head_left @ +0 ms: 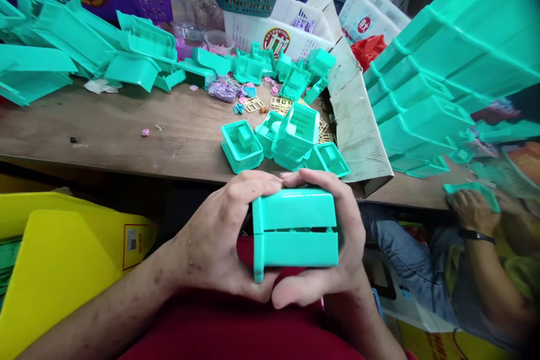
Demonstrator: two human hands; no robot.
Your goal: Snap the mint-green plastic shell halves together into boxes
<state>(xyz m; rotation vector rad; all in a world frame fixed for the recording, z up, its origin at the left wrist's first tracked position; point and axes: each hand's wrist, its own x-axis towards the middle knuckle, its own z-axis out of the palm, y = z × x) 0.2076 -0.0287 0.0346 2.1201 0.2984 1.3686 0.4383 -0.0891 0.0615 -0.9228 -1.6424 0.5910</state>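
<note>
A teal plastic box (295,233), made of two halves closed together, sits in front of my chest below the table edge. My left hand (219,236) wraps round its left side, fingers curled over the top. My right hand (337,247) grips the right side, thumb underneath and fingers meeting the left ones on top. Both hands are closed on the box.
On the wooden table (126,135) lie several loose teal box halves (287,140), gold and purple small parts (253,98) and a teal pile (76,45) at far left. Stacked teal parts (442,67) rise at right. Another person's hand (475,208) holds a teal piece. Yellow bin (63,259) at lower left.
</note>
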